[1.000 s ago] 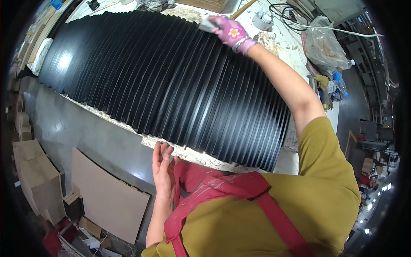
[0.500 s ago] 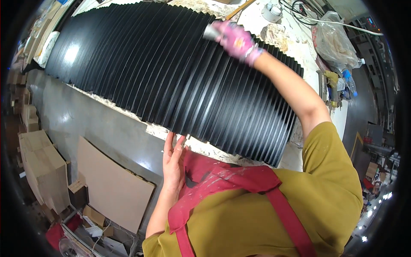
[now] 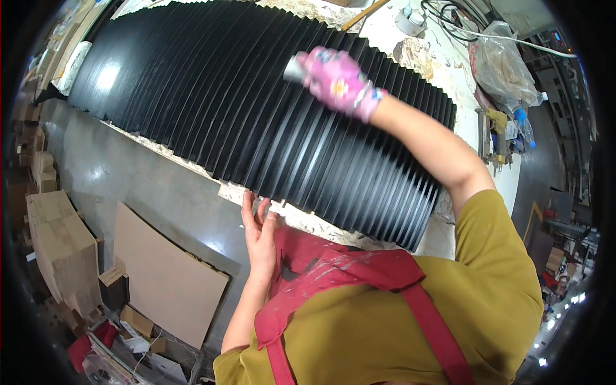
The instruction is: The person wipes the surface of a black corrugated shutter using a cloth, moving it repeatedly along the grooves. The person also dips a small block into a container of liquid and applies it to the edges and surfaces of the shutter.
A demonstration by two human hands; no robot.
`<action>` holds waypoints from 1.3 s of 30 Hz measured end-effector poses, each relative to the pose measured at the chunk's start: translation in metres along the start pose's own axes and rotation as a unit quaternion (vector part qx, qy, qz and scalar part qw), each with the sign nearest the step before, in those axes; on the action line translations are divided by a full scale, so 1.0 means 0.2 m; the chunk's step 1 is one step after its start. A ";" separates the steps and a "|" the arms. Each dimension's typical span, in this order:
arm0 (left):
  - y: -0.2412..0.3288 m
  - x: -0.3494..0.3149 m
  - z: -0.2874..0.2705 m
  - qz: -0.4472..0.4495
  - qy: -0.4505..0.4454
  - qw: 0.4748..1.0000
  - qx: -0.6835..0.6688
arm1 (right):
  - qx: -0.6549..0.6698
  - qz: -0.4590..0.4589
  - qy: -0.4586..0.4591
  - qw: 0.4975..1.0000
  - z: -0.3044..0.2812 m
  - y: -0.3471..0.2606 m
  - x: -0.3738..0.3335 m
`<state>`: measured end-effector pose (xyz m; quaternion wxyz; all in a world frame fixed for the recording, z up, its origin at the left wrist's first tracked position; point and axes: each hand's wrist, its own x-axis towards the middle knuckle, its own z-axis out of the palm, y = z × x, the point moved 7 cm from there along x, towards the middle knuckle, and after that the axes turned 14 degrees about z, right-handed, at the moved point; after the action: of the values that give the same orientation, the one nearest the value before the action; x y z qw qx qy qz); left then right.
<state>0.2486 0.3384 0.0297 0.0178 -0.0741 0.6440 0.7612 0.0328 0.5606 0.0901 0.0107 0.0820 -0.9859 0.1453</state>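
A long black pleated bellows cover [image 3: 212, 96] lies across the worktable, its ridges running from the far side to the near side. My right hand [image 3: 337, 83], in a pink flowered glove, is over the middle of the pleats. Its fingers are closed round a small whitish piece [image 3: 294, 69], slightly blurred; whether it is cloth or something stiffer I cannot make out. My bare left hand [image 3: 260, 234] is at the near edge of the bellows, fingers stretched up against that edge and apart, with nothing visible in them.
The worktable [image 3: 443, 237] has a stained white top. At the far right are a wooden stick [image 3: 364, 15], a white tape roll [image 3: 410, 22], cables, a plastic bag [image 3: 504, 64] and clamp-like tools [image 3: 494, 135]. Cardboard boxes [image 3: 67, 256] and a flat brown board [image 3: 167, 276] stand at the left.
My right hand has come nearer and a little left across the pleats, with the whitish piece in it. The left hand has shifted slightly left along the near edge.
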 end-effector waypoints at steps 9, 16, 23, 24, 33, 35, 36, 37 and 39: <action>0.01 0.03 -0.04 0.044 -0.010 0.997 0.059 | -0.108 -0.064 0.030 0.992 -0.08 -0.20 -0.12; 0.04 0.06 -0.07 0.099 -0.034 0.972 0.208 | -0.018 -0.171 -0.058 0.983 0.00 -0.53 -0.39; 0.16 0.13 -0.07 0.206 -0.101 0.886 0.404 | -0.044 -0.065 0.086 0.993 -0.15 -0.06 0.00; 0.16 0.13 -0.07 0.229 -0.108 0.866 0.430 | -0.021 -0.066 0.030 0.997 -0.08 -0.14 -0.07; 0.16 0.15 -0.12 0.231 -0.102 0.850 0.462 | -0.110 0.055 0.037 0.992 -0.16 0.27 0.26; 0.16 0.15 -0.12 0.237 -0.095 0.847 0.466 | -0.175 0.180 0.017 0.968 -0.22 0.52 0.42; 0.16 0.16 -0.12 0.240 -0.095 0.847 0.465 | -0.207 0.156 0.068 0.963 -0.29 0.56 0.41; 0.16 0.15 -0.12 0.244 -0.101 0.844 0.468 | -0.173 0.172 0.088 0.966 -0.32 0.59 0.41; 0.18 0.16 -0.11 0.253 -0.106 0.840 0.468 | -0.137 0.189 0.111 0.966 -0.32 0.63 0.41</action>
<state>0.2149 0.3093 0.0569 -0.0747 0.1892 0.9142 0.3505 -0.0695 0.6845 0.1201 0.1039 -0.1250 -0.9866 0.0163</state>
